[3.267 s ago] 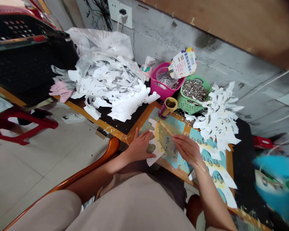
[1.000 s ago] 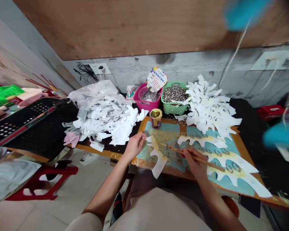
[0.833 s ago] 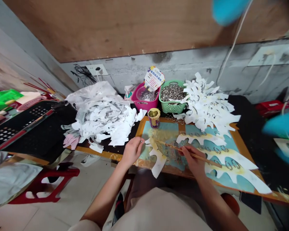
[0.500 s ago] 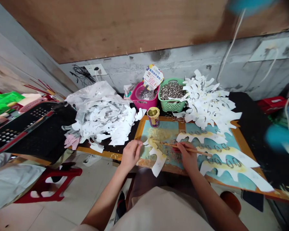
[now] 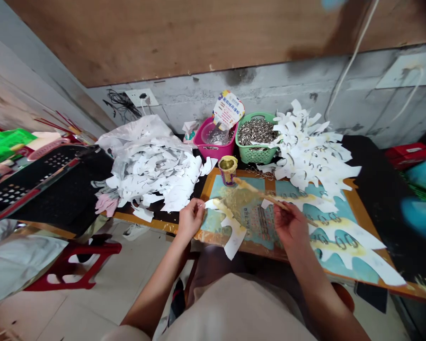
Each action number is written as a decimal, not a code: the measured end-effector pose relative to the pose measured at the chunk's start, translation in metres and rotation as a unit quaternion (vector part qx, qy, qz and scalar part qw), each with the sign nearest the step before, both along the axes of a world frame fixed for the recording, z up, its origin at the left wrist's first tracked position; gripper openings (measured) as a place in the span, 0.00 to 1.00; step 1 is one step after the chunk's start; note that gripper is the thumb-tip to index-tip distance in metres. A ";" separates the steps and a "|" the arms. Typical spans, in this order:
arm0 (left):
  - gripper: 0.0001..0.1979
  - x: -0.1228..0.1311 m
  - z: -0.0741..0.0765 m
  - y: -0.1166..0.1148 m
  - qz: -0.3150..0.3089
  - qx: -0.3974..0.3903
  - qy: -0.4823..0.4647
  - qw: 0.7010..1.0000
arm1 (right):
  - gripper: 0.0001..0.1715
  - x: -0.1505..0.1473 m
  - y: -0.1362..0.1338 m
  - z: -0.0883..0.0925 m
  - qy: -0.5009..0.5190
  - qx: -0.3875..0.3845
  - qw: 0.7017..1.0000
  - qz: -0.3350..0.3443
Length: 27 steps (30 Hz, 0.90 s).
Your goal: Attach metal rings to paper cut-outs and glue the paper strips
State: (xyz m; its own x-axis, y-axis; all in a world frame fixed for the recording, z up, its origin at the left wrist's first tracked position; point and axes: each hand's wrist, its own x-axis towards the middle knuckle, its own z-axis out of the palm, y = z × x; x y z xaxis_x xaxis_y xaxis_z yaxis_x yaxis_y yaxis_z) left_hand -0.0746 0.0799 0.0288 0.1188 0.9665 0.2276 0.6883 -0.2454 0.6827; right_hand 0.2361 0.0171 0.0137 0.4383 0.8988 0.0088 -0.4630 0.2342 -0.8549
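Observation:
My left hand (image 5: 191, 219) pinches the left end of a white cut-out piece (image 5: 233, 238) that lies on a blue board (image 5: 216, 189); yellowish glue-like paste coats its upper part. In my right hand (image 5: 291, 222) is a thin brush (image 5: 257, 192), its paste-covered tip raised to the left, below a small cup (image 5: 227, 170) of yellowish paste. To the right of that hand lie several white pieces (image 5: 344, 244) with metal rings on them.
Behind the board stand a pink basket (image 5: 213, 150) and a green basket (image 5: 257, 154) full of metal rings. White cut-outs are heaped at left (image 5: 156, 177) and right (image 5: 312, 151). A red stool (image 5: 74, 270) is on the floor at left.
My right hand has moved right and lifted the brush off the white piece, its tip now nearer the cup. My left hand has shifted slightly up and still holds the piece's end.

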 end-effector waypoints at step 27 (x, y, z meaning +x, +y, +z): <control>0.07 -0.001 -0.018 0.045 -0.060 -0.028 -0.107 0.992 | 0.11 0.016 0.011 0.033 -0.217 -0.069 0.965 0.134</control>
